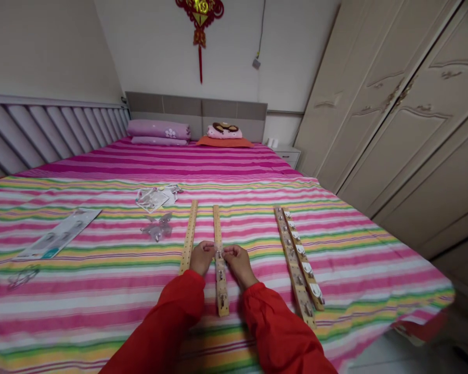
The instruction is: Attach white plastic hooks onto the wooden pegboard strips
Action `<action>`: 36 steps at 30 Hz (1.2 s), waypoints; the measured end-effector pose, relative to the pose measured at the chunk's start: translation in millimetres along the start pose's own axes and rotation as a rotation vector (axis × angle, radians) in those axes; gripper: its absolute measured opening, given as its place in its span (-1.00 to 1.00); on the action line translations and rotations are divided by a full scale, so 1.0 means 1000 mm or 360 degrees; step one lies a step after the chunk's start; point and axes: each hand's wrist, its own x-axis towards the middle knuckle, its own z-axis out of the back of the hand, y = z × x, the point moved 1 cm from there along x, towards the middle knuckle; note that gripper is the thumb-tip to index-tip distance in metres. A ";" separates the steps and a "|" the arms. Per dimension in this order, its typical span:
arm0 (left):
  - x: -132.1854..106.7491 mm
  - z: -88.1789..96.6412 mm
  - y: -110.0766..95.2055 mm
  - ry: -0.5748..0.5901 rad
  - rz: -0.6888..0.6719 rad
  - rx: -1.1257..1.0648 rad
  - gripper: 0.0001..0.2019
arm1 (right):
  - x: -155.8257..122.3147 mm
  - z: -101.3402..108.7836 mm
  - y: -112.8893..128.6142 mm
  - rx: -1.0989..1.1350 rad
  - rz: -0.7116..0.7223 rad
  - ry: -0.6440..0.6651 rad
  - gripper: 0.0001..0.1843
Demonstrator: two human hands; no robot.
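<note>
A narrow wooden strip with rows of holes [217,223] lies lengthwise in front of me. Small shiny metal pieces on clear backing [221,275] are lined up along its near half. My left hand [203,257] pinches the left edge of a small clear plastic packet [219,254] on the strip. From the other side my right hand [237,262] pinches the packet's right edge. The packet's exact contents are too small to make out. Just left of my left hand lies a second holed wooden strip [189,228], partly covered by that hand.
Two filled strips [292,259] lie to the right, one bearing white cards [300,250]. Clear packets [158,228] and a pile of carded pieces [158,198] lie left of centre. Farther left are a long packaged card [60,235] and a wire-like tangle [23,276] on the striped bedsheet [113,306].
</note>
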 end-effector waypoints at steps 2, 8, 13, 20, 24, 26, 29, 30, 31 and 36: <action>-0.001 0.000 0.000 -0.0040 -0.0016 -0.0012 -0.72 | 0.001 0.001 -0.003 -0.0042 0.0046 0.0002 -0.74; -0.009 0.001 -0.003 0.0036 -0.0119 0.0064 -0.74 | 0.004 0.006 -0.005 -0.0364 0.0286 0.0189 -0.57; -0.016 0.004 -0.001 0.0122 -0.0422 0.0392 -0.76 | 0.001 0.006 0.006 -0.0805 0.0423 0.0313 -0.58; -0.010 0.006 0.006 0.0331 -0.0460 0.0498 -0.67 | 0.005 0.008 0.008 -0.0818 0.0418 0.0421 -0.57; -0.007 0.007 0.006 0.0363 -0.0371 0.0402 -0.68 | 0.013 0.009 0.004 -0.0608 0.0357 0.0481 -0.62; -0.007 0.009 0.004 0.0374 -0.0320 0.0352 -0.69 | 0.015 0.010 0.003 -0.0455 0.0332 0.0520 -0.63; -0.010 0.010 -0.003 0.0366 -0.0234 0.0306 -0.69 | 0.013 0.013 0.006 -0.0302 0.0143 0.0529 -0.58; -0.011 0.010 -0.006 0.0367 -0.0205 0.0280 -0.69 | 0.012 0.015 0.007 -0.0277 0.0033 0.0539 -0.55; -0.012 0.010 -0.010 0.0389 -0.0168 0.0246 -0.69 | 0.009 0.016 0.009 -0.0262 -0.0079 0.0560 -0.51; -0.017 0.008 -0.023 0.0671 -0.0002 0.0077 -0.56 | 0.000 0.020 0.020 -0.0219 -0.0217 0.0668 -0.41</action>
